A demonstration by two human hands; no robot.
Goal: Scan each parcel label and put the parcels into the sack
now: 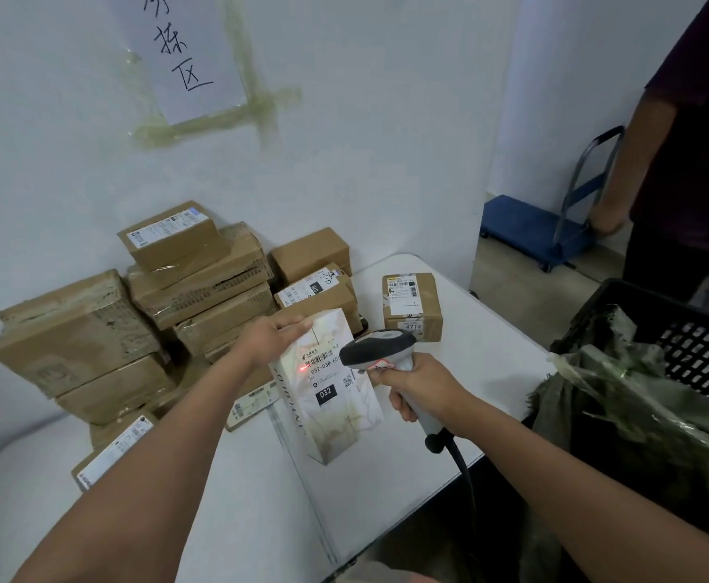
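ITEM: tall white marbled carton parcel w/ printed label [327, 389]. Loc: stood on end on white folding counter [462, 363], in front of the brown box stack, tilted a bit toward the camera.

STEP: scan in hand. Red laser dot sits on the label's left edge, just beside the barcode; judged not quite across the bars yet.

LEFT hand [270, 336]: arm reaches fwd from lower left, palm down, grip clenched over the parcel's top edge, steadying it upright.

RIGHT hand [422, 387]: arm enters from lower right, grip wrapped round the handle of a grey-and-black corded handheld scanner [380, 351]; scanner head points left at the label, close to it. Cable trails down off the counter edge.

NEXT (judgement): nudge beam right so it crosses the full barcode; once read, left hand carries parcel rightward to the dark green woven sack [638, 414], mouth open at counter's right edge, against a black plastic crate [697, 342]. Needs lift over the counter edge; the scanner hand would need to clear the way.

REMAINING: stack of brown cardboard boxes [155, 313] at the wall, approx. a dozen, plus one small taped brown box marked 4713 [412, 307] standing apart. Task judged early-to-mid.
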